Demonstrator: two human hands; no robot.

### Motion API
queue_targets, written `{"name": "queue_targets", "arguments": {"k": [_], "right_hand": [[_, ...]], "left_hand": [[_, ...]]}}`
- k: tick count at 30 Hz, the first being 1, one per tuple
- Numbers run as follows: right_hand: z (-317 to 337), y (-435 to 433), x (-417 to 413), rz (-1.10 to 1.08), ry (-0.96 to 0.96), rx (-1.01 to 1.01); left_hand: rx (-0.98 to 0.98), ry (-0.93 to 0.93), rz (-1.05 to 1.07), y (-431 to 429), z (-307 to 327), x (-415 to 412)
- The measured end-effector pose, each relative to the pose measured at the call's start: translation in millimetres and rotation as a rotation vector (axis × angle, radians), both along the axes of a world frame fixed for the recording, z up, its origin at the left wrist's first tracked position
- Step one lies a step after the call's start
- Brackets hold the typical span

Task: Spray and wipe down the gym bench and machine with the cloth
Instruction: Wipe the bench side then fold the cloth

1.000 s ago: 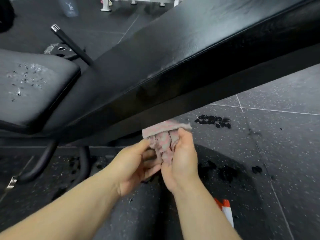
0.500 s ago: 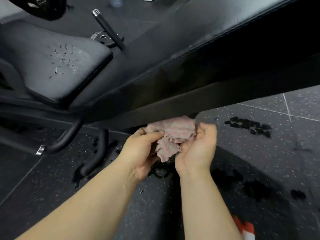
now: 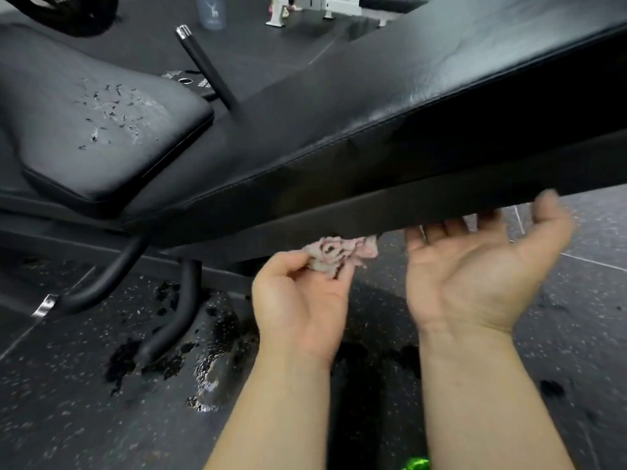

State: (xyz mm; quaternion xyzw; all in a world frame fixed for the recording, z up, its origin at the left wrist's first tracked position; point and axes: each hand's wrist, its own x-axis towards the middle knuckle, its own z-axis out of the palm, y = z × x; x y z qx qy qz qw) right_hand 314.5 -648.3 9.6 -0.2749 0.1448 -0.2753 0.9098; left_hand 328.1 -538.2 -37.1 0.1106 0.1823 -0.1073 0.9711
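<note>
Droplets (image 3: pixel 112 120) bead on the seat pad (image 3: pixel 84 174) at left, beside the sloping back pad (image 3: pixel 373 110). Under that pad's lower edge the left grip (image 3: pixel 302 296) pinches the crumpled pink cloth (image 3: pixel 342 254); the right grip (image 3: pixel 475 269) lies palm up, released, holding nothing

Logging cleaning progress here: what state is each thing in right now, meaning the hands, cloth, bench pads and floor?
cloth, bunched up, off the bench.
left hand, pinching the cloth.
right hand, open, palm up, holding nothing.
seat pad, dotted with spray droplets, not yet wiped.
back pad, sloped, no droplets visible.
floor, wet patches under the bench.
</note>
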Motion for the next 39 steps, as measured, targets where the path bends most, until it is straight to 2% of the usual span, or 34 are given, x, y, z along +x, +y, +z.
{"name": "queue_targets", "arguments": {"k": [2,5,10,13,19,25,30,34,39], "right_hand": [[7,-3,-7,0.017,0.060,-0.130],[7,0,-10,0.038,0.184,-0.302],[13,2,-11,0.171,0.265,-0.344],[12,-1,-14,0.212,0.262,-0.363],[10,-3,-12,0.224,0.242,-0.315],[6,0,-14,0.241,0.216,-0.240],[6,-6,-15,0.264,0.201,-0.279],[7,-9,-14,0.261,0.214,-0.332],[4,-12,-13,0.238,0.261,-0.387]], "left_hand": [[-0.183,-0.023,-0.003,-1,-4,-10],[-0.262,0.009,0.038,-2,-11,-15],[-0.306,0.098,0.162,-16,-6,-10],[-0.349,0.123,0.196,-14,-5,-12],[-0.338,0.297,0.314,-13,-10,-12],[-0.366,0.151,0.337,-14,-2,-9],[-0.132,-0.043,0.095,-40,4,-9],[-0.106,-0.092,-0.154,-32,6,-7],[0.004,-0.058,0.054,-9,2,4]]}}
